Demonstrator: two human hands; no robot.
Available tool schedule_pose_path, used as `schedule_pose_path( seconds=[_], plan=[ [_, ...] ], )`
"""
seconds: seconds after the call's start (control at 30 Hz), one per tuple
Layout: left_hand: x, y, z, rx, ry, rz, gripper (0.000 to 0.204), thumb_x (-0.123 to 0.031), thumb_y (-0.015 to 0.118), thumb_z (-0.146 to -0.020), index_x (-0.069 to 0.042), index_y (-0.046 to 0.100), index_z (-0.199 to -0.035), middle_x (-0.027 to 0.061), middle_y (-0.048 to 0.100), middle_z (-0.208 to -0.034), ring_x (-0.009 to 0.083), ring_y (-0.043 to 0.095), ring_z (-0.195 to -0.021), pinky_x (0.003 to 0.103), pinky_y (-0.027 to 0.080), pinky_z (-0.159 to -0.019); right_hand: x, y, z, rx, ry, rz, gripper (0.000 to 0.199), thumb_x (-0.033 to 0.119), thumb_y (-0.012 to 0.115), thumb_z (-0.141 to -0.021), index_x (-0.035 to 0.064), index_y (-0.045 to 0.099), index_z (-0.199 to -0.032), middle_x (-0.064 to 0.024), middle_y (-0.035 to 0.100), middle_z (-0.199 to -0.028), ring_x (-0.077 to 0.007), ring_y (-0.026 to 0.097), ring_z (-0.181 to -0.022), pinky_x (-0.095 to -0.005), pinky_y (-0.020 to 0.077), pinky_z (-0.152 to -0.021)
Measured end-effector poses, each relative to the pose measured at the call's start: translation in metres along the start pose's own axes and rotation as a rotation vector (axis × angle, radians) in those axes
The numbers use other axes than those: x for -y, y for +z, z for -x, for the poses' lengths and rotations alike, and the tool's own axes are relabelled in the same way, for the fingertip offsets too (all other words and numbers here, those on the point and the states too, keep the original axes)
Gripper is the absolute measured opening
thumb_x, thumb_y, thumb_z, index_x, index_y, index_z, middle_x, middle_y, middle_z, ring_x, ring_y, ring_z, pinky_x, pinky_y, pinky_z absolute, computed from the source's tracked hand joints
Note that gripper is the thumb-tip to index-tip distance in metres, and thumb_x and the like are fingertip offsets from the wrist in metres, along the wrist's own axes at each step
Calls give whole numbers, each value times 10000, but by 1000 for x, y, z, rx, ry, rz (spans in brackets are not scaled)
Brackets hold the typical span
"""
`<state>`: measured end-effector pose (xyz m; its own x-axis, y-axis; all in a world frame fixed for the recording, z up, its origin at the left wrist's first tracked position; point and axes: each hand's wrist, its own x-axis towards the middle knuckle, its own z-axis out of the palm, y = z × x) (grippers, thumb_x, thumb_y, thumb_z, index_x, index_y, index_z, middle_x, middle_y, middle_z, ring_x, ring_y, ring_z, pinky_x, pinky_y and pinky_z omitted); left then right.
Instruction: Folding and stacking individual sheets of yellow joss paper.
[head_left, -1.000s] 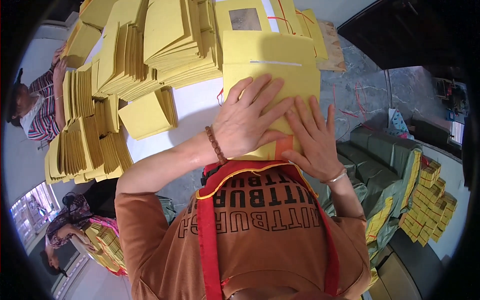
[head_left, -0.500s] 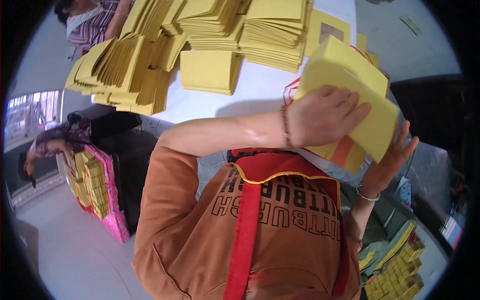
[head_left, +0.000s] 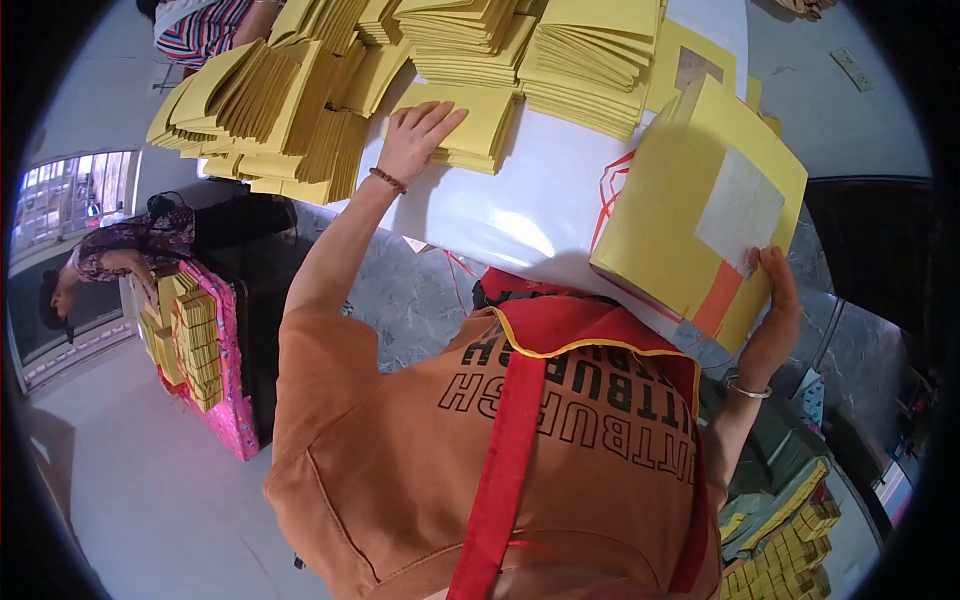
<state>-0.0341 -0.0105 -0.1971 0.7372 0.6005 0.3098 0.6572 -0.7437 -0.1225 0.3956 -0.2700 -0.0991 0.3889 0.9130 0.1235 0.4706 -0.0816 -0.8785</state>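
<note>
My left hand (head_left: 413, 142) reaches out over a small pile of folded yellow paper sheets (head_left: 474, 118) on the white table. Its fingers lie stretched across the pile's left part; the thumb is hidden. On the right, my right hand (head_left: 778, 312) rests its fingers against the edge of a thick yellow paper stack (head_left: 690, 150). That stack bears a pale grey patch and an orange strip on its upper face. Red string (head_left: 612, 192) shows beside its left edge.
Tall piles of folded yellow paper (head_left: 590, 60) crowd the table's far side, with more piles (head_left: 250, 110) at the left. A person (head_left: 120, 250) works at a pink-edged box (head_left: 232, 370) of yellow bundles. Another person (head_left: 205, 30) is behind the table. Yellow bundles (head_left: 790, 545) lie lower right.
My left hand has left the thick stack and moved left onto the small pile. The thick stack's top now lies flat, its patch exposed. My right hand stays at its edge.
</note>
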Motion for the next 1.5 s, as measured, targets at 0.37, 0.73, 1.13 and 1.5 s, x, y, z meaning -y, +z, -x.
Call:
schedule_pose_path(
  seconds=[0.37,0.73,1.13,1.5],
  plan=[
    [-1,40,18,451,-26,-37,740,-120,543,-791,-202,172,-1426,124,175,-1471,307,233,-1324,460,215,-1063,5,12,2,-111,-10,-165,440,261,283,-944,-23,554,-1143,-138,556,-1200,-271,416,-1238,-374,277,-1040],
    [-14,-36,-47,621,69,237,646,-88,568,-745,-96,338,-1349,164,370,-1367,339,408,-1207,441,356,-983,15,4,-1,-32,-150,40,199,35,506,-863,9,627,-1019,-111,602,-1123,-267,460,-1197,-363,336,-1001],
    [-206,-148,-131,54,695,608,391,-246,628,-764,-64,576,-1107,92,547,-1160,259,527,-945,349,396,-783,22,5,-7,-4,-169,81,141,51,646,-770,31,662,-909,-81,623,-1081,-256,496,-1162,-340,395,-948],
    [-215,-146,-142,146,545,964,87,-40,590,-767,-9,637,-833,95,599,-744,264,569,-691,331,466,-619,16,-4,-7,40,-93,-115,364,277,433,-938,6,676,-928,-91,623,-1083,-243,469,-1178,-338,360,-977]
  ],
)
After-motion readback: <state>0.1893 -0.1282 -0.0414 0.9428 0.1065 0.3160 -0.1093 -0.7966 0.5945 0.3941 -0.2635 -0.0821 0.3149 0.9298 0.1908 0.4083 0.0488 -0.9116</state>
